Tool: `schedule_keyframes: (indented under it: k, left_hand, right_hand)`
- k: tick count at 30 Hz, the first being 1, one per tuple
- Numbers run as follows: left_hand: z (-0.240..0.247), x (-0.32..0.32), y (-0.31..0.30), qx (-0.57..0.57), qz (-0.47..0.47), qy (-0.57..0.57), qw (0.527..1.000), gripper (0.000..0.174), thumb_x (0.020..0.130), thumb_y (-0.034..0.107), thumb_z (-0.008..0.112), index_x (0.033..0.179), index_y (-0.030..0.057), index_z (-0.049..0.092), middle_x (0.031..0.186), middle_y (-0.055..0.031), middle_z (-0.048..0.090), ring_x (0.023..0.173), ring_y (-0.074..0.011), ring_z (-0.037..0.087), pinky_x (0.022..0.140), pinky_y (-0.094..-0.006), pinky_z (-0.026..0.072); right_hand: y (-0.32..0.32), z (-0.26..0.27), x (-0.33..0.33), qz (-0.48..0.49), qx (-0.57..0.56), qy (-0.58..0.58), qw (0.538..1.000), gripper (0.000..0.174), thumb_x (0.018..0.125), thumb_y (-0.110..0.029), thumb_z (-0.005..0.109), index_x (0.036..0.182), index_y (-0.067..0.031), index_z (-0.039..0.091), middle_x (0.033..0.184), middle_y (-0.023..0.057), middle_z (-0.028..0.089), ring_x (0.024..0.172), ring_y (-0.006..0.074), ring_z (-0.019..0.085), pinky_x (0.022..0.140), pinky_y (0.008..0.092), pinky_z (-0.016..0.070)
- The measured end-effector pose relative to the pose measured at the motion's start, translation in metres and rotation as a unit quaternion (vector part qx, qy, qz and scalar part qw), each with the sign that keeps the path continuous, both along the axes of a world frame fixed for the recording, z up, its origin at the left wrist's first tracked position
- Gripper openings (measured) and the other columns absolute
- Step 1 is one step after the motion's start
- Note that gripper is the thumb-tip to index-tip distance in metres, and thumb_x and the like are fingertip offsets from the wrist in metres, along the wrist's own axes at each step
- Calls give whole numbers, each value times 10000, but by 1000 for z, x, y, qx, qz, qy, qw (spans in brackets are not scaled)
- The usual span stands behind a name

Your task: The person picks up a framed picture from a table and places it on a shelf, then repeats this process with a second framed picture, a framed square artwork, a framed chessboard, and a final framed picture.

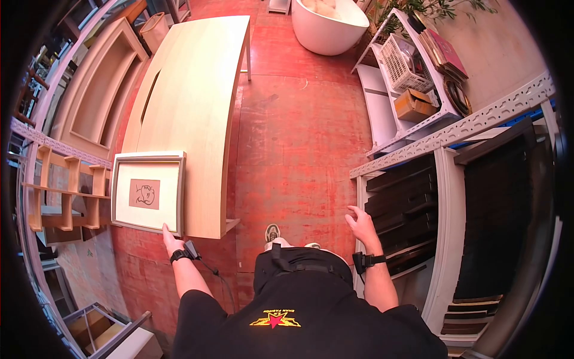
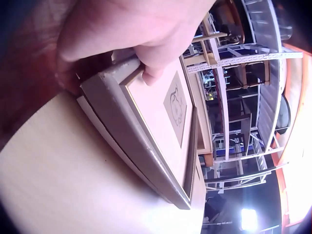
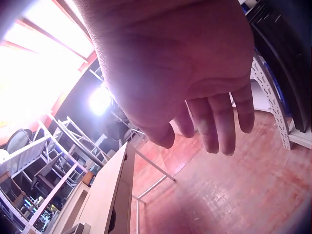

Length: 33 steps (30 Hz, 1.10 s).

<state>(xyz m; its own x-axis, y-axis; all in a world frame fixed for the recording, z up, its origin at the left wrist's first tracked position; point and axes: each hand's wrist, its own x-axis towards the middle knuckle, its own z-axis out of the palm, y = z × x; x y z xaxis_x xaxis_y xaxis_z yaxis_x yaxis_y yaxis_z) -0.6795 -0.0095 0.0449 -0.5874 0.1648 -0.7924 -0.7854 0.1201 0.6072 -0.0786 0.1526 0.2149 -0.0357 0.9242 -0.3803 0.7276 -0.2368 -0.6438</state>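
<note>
A grey-framed picture [image 1: 147, 192] with a small reddish drawing lies flat on the near end of a long pale wooden table [image 1: 197, 102]. My left hand [image 1: 170, 238] grips the frame's near corner; in the left wrist view the picture frame [image 2: 156, 131] is pinched between thumb and fingers [image 2: 151, 68]. My right hand [image 1: 361, 225] hangs in the air beside a white shelf unit [image 1: 445, 197], fingers [image 3: 219, 122] relaxed and holding nothing.
Dark flat frames [image 1: 403, 203] are stacked in the shelf unit at right. A white tub [image 1: 329, 24] stands at the far end of the red floor [image 1: 299, 131]. Wooden racks [image 1: 66, 185] and a large wooden frame [image 1: 98, 84] stand left of the table.
</note>
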Motion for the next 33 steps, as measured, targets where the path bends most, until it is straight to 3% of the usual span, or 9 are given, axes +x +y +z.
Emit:
schedule_keyframes:
  k: [6, 9, 12, 20, 21, 23, 25, 33]
  left_hand:
    - [-2, 2, 0, -32, 10, 21, 999, 616, 809, 536, 599, 1259, 136, 471, 1180, -83, 542, 1002, -251, 523, 723, -450, 448]
    - [-8, 1, 2, -34, 24, 29, 999, 559, 815, 536, 589, 1208, 148, 504, 1105, -85, 585, 906, -240, 572, 664, -419, 459]
    - [4, 7, 7, -41, 31, 15, 999, 540, 824, 525, 576, 1203, 146, 509, 1125, -85, 577, 939, -235, 567, 693, -413, 462]
    - [3, 7, 7, -42, 6, 37, 998, 567, 861, 504, 522, 1263, 105, 493, 1232, -117, 545, 1071, -289, 541, 880, -497, 443]
    - [4, 7, 7, -42, 5, 38, 998, 567, 861, 504, 522, 1263, 105, 493, 1232, -117, 545, 1071, -289, 541, 880, -497, 443]
    - [5, 7, 7, -47, 6, 24, 999, 537, 853, 478, 553, 1227, 99, 482, 1125, -84, 571, 941, -240, 577, 680, -414, 476]
    - [4, 8, 8, -20, 12, 22, 999, 532, 861, 468, 547, 1224, 85, 483, 1133, -91, 570, 948, -243, 583, 705, -416, 491]
    - [8, 13, 10, 2, 20, 39, 999, 585, 874, 441, 540, 1279, 30, 446, 1182, -113, 553, 992, -259, 580, 793, -422, 510]
  right_hand:
    - [2, 0, -3, 2, 1, 7, 1000, 409, 842, -212, 608, 1181, 12, 561, 1000, 205, 655, 910, 264, 655, 800, 343, 510]
    - [3, 1, -4, 1, 4, 8, 1000, 404, 841, -210, 611, 1174, 13, 566, 987, 206, 658, 904, 262, 658, 798, 343, 512]
    - [2, -1, -2, -2, 7, 10, 1000, 401, 840, -209, 610, 1171, 14, 568, 985, 208, 659, 906, 265, 659, 802, 344, 512]
    - [-2, -1, 0, -10, 7, 11, 1000, 404, 841, -205, 602, 1175, 18, 565, 1001, 217, 657, 931, 280, 657, 817, 351, 511]
    - [-2, -1, 1, -11, 7, 9, 1000, 404, 841, -205, 601, 1177, 18, 564, 1001, 217, 657, 933, 280, 656, 817, 351, 511]
    - [-4, -2, 1, -12, 8, 6, 1000, 405, 841, -204, 600, 1178, 18, 563, 1001, 217, 657, 935, 279, 656, 818, 352, 511]
    - [-5, -3, 1, -14, 17, 0, 1000, 394, 834, -184, 603, 1174, 13, 569, 975, 197, 667, 894, 246, 659, 801, 334, 507]
    - [-10, -7, 3, -7, 6, -1, 1000, 409, 838, -213, 607, 1182, 4, 565, 990, 212, 658, 915, 277, 657, 811, 353, 511]
